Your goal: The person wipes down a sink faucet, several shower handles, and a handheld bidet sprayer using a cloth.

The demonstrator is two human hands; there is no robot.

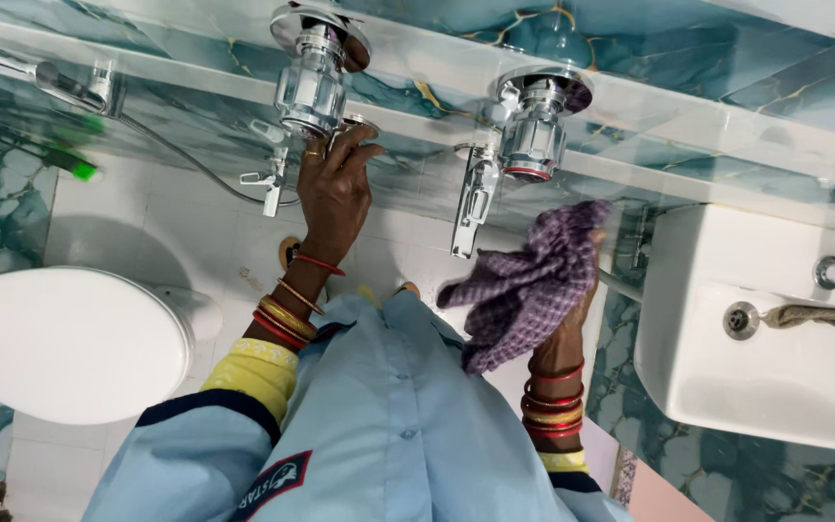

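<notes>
bathroom here, walls in teal marble-look tile w/ gold veins, a pale white tile band (688, 116) running across them, floor in plain white tile. my landmark is the left chrome valve (311, 82), mounted on that band.

my left hand (335, 188) is just below the left chrome valve, fingertips touching its lower edge and the small knob beside it; fingers half curled, not clamped round anything i can make out, so grip looks loose. red and gold bangles on that wrist.

right of the valve sits a second chrome valve (533, 126) w/ a red ring, and a chrome tap (471, 208) hangs under it. my right hand (572, 319) is well right of and below the landmark, mostly hidden, clenched on a purple checked cloth (529, 285). cloth is bunched, long axis runs diagonal, upper end pointing up-right toward the second valve, lower end trailing toward my blue shirt.

far right of the valve: white washbasin (756, 377). left and below it: white toilet w/ lid shut (70, 343). up-left: a chrome hand sprayer (45, 77) w/ hose.
</notes>
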